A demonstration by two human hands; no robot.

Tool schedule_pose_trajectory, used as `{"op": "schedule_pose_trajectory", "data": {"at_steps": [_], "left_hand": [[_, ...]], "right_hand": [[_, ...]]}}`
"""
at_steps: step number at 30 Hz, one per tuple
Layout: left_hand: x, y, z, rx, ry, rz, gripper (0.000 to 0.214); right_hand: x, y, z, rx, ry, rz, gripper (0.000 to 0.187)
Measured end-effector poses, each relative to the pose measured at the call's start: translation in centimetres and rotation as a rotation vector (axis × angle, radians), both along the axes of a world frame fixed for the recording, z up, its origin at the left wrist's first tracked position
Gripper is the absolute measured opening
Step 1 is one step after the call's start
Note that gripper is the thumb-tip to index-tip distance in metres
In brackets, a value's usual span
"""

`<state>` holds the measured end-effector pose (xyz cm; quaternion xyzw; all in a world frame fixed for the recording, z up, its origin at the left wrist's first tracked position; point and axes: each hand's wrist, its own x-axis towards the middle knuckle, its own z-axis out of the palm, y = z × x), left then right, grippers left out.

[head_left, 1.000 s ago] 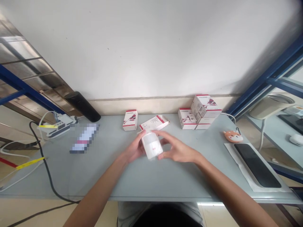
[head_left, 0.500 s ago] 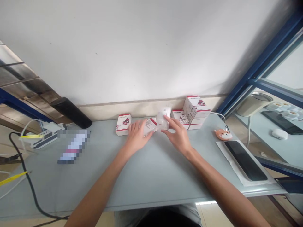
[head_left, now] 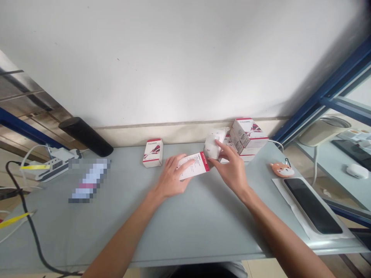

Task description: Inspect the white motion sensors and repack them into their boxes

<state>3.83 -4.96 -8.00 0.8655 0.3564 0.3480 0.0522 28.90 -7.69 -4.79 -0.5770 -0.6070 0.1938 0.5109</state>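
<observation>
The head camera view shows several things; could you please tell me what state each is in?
Carton: held slanted; whether it is open is unclear
Wrapped white item: held beside the red end
Left hand: closed on the carton
Right hand: gripping the wrapped item
Single box: apparently closed, standing apart
Box stack: partly hidden
Dark-screened device: flat, screen dark
Pixelated slab: flat, details obscured

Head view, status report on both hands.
Left hand gripping white cardboard box with red end. Right hand holding white rounded item in clear wrap. Behind: stacked white cardboard cartons.
</observation>
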Motion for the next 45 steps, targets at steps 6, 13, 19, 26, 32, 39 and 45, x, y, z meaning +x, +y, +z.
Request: {"op": "schedule_pose_trajectory", "data": {"at_steps": [6,13,19,26,32,39,45], "left_hand": [[0.5,0.2,-1.1,0.065,-0.041,0.046,0.05],[0.3,0.5,-1.5,0.076,-0.094,0.111,0.045],[0.9,0.4,-1.9,0.058,-0.198,0.118,0.051],[1.0,0.6,-2.8,0.054,-0.276,0.122,0.062],[0.8,1.0,-2.8,0.132,-0.286,0.101,0.064],[0.7,0.7,-1.6,0.268,-0.25,0.053,0.055],[0.7,0.4,-1.3,0.308,-0.263,0.047,0.056]], "right_hand": [[-0.7,0.0,-0.2,-0.06,0.099,-0.059,0.056],[-2.0,-0.1,-1.3,-0.117,0.359,0.05,0.055],[-1.5,0.6,-2.5,-0.004,0.384,0.156,0.053],[-1.3,1.2,-3.6,0.046,0.285,0.239,0.04],[-1.6,1.2,-3.8,0.016,0.413,0.244,0.036],[-1.6,1.1,-3.3,0.045,0.594,0.259,0.053],[-1.4,0.7,-1.9,0.013,0.558,0.303,0.112]]}}
